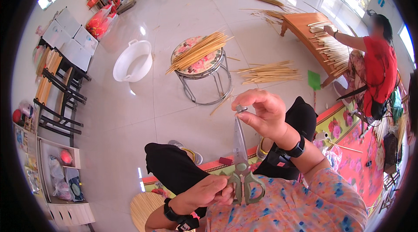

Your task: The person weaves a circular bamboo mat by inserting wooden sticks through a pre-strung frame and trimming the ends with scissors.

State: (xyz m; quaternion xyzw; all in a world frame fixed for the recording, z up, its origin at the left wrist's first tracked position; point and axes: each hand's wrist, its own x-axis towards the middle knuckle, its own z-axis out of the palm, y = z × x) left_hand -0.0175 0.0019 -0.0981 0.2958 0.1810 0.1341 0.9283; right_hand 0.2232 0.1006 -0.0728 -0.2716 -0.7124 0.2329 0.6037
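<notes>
Left hand (211, 193) gripped green-handled scissors (241, 169), pointing away; right hand (266, 113) pinched a small metal piece (241, 108) at their far end. Sticks (200, 50) lay across floral stool (203, 64).

Stool (204, 65) stood before the scissors (241, 167), sticks (200, 52) on it; tub (126, 58) left, desk (299, 21) right; probably stalks (269, 1) lay on floor (191, 10) past desk.

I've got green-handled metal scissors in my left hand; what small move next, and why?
Perhaps tilt the green-handled metal scissors slightly away from your right hand: their tip points up very near its thumb and fingers, which pinch a small silver metal piece.
</notes>
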